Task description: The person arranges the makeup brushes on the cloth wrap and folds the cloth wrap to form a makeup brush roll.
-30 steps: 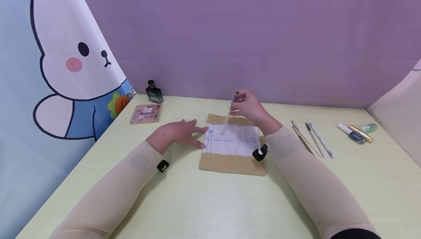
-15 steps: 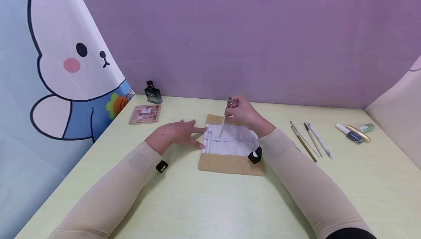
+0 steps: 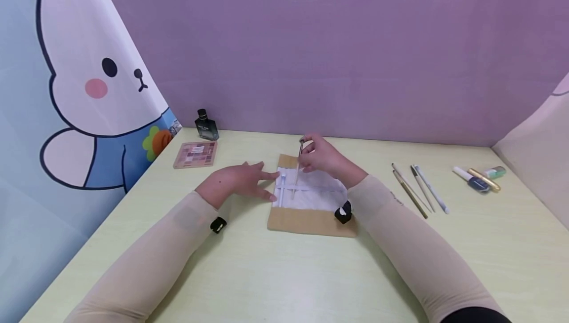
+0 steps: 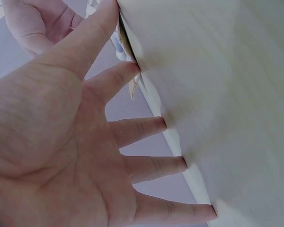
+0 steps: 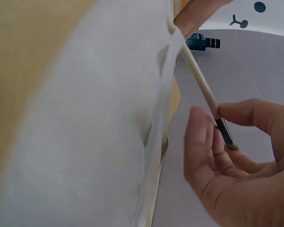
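Note:
A tan cloth brush roll [image 3: 311, 222] with a white pocketed lining lies flat on the table. My right hand [image 3: 324, 156] pinches a thin makeup brush [image 5: 201, 82] near its dark ferrule, bristle end up. In the right wrist view its pale handle passes behind the edge of the white lining [image 5: 85, 118]; the handle's lower end is hidden there. A slim white stick-like tool [image 3: 282, 192] sits under the band at the lining's left side. Fingers spread and straight, my left hand [image 3: 237, 183] rests its fingertips on the table and the roll's left edge.
Several slim brushes [image 3: 411, 192] lie right of the roll. Farther right are a gold tube [image 3: 484, 180], a white-and-dark-blue tube [image 3: 473, 181] and a green one [image 3: 495, 172]. An eyeshadow palette [image 3: 195, 155] and a dark bottle [image 3: 207, 126] occupy the back left.
My right hand has moved left and down toward the roll, and the brush has become more upright, its handle lower in the lining. The left hand stays in place.

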Tool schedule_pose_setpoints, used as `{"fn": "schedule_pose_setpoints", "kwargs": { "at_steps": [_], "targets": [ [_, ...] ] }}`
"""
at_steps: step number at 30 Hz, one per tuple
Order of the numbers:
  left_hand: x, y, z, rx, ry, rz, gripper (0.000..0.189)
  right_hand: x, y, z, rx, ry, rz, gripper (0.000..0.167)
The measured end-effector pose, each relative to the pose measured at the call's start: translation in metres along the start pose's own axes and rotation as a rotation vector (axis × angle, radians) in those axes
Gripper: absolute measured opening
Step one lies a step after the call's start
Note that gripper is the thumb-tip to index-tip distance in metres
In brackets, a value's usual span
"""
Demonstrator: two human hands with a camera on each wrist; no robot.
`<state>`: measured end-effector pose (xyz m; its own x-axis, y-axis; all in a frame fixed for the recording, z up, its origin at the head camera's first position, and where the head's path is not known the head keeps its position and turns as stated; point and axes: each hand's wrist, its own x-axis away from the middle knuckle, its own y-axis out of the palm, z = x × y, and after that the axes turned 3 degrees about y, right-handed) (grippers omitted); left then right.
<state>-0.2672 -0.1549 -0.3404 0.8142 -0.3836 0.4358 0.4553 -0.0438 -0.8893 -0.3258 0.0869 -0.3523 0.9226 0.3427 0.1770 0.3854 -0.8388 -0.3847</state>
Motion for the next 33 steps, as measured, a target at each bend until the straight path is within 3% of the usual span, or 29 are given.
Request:
{"fn": "schedule_pose_setpoints", "kwargs": {
  "at_steps": [6,22,33],
  "targets": [
    [-0.001,0.0,-0.001,0.001,-0.008,-0.001,0.082,0.005,0.003,-0.001,0.08,0.011,-0.043,0.059],
    [-0.001,0.0,-0.001,-0.013,0.004,-0.004,0.082,0.013,0.007,-0.001,0.242,0.079,-0.063,0.047],
    [0.002,-0.001,0.001,-0.001,0.006,-0.006,0.082,0.018,0.01,-0.005,0.359,0.068,-0.125,0.034]
  ]
}}
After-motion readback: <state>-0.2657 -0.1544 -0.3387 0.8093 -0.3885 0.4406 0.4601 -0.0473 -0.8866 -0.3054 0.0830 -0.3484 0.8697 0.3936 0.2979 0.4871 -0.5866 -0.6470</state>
